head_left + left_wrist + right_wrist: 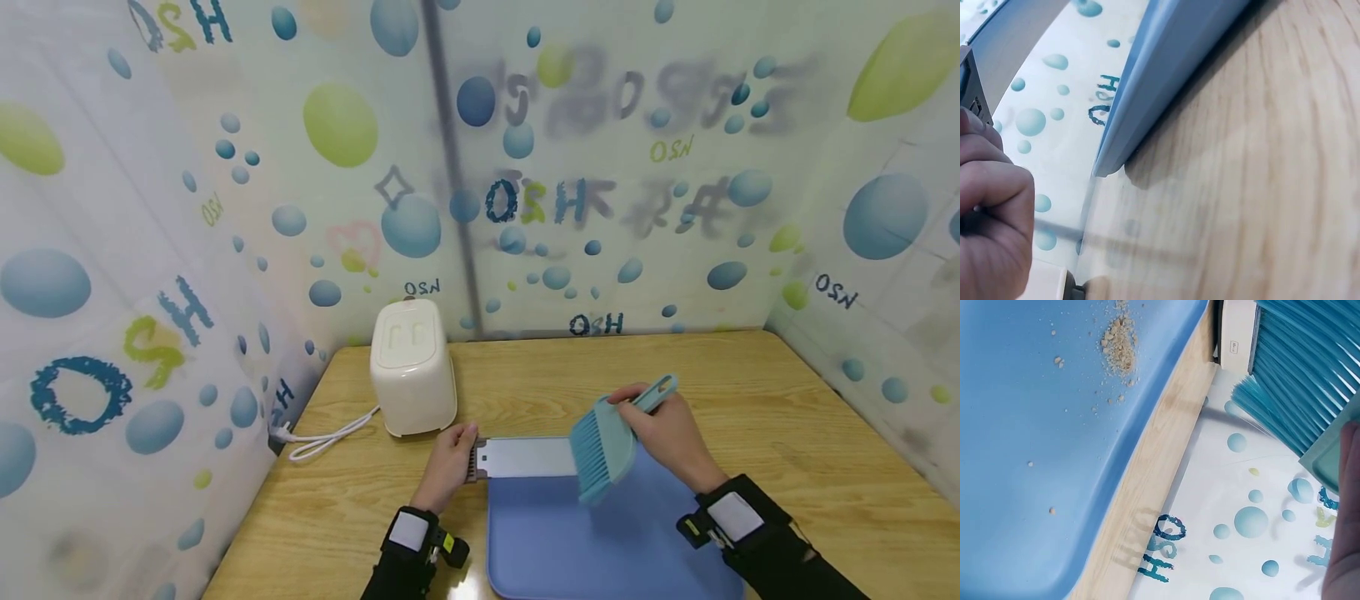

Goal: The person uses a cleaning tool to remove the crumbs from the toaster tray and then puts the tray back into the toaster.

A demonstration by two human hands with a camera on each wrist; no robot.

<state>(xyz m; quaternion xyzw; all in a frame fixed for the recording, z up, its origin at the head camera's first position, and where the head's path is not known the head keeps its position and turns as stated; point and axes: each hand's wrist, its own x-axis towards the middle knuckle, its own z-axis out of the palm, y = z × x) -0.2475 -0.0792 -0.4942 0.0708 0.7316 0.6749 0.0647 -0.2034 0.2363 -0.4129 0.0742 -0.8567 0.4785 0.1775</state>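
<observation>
In the head view my left hand grips the grey end of a long, flat metal crumb tray, held level above the far edge of a blue tray. My right hand holds a turquoise hand brush by its handle, bristles slanting down to the left. The bristles overlap the crumb tray's right end in this view. Pale crumbs lie heaped on the blue tray in the right wrist view, with a few scattered around. The left wrist view shows my curled left fingers at the crumb tray's end.
A white toaster stands at the back left of the wooden table. Its white cable lies bundled to the left. Patterned curtains enclose the table's back and sides.
</observation>
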